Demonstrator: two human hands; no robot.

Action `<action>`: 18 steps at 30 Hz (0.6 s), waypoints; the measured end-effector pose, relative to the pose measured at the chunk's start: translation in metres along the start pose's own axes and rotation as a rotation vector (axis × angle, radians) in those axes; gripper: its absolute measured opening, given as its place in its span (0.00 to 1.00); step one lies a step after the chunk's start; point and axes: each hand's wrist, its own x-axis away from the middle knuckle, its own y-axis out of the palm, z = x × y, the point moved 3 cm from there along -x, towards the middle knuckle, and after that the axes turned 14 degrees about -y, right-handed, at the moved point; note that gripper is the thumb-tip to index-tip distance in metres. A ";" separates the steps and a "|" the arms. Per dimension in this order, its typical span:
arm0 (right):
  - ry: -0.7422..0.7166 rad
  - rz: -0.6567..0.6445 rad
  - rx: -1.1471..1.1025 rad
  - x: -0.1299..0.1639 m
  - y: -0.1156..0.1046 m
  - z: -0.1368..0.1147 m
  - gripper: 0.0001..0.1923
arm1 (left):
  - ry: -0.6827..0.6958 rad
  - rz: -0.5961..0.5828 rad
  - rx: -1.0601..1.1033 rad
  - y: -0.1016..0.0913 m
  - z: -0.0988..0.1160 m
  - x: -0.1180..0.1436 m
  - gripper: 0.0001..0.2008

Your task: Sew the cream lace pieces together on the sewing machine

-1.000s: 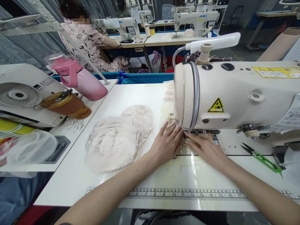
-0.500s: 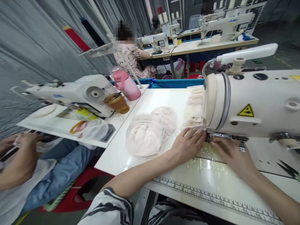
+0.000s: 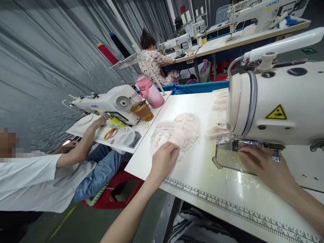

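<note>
My left hand (image 3: 165,162) is at the near edge of the pale pink round fabric pieces (image 3: 186,130), which lie overlapping on the white sewing table. Its fingers are pressed together on the fabric; the fingertips are partly hidden. My right hand (image 3: 268,165) is beside the metal presser foot area (image 3: 255,143) under the head of the sewing machine (image 3: 275,101). Thumb and forefinger come together there, and whatever lies between them is hidden. Gathered pale fabric (image 3: 219,111) sits behind and left of the needle area, partly covered by the machine head.
A printed ruler (image 3: 227,206) runs along the table's front edge. On the left stand a pink bottle (image 3: 150,92), an amber cup (image 3: 143,110) and another sewing machine (image 3: 111,103). A co-worker (image 3: 73,168) sits there, one arm reaching onto that table.
My left hand has left the needle area and moved left to the fabric pieces. My right hand stays by the presser foot. The view has shifted, and the co-worker's arm now reaches forward.
</note>
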 end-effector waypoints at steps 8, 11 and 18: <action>-0.029 0.036 0.036 -0.005 -0.006 -0.003 0.20 | -0.006 -0.019 0.283 0.012 -0.013 -0.014 0.06; -0.015 0.016 0.024 -0.003 -0.002 -0.001 0.17 | -0.013 -0.035 0.316 0.018 -0.012 -0.034 0.06; 0.010 0.007 0.007 0.002 0.004 0.003 0.14 | -0.119 -0.047 0.460 0.024 -0.006 -0.076 0.07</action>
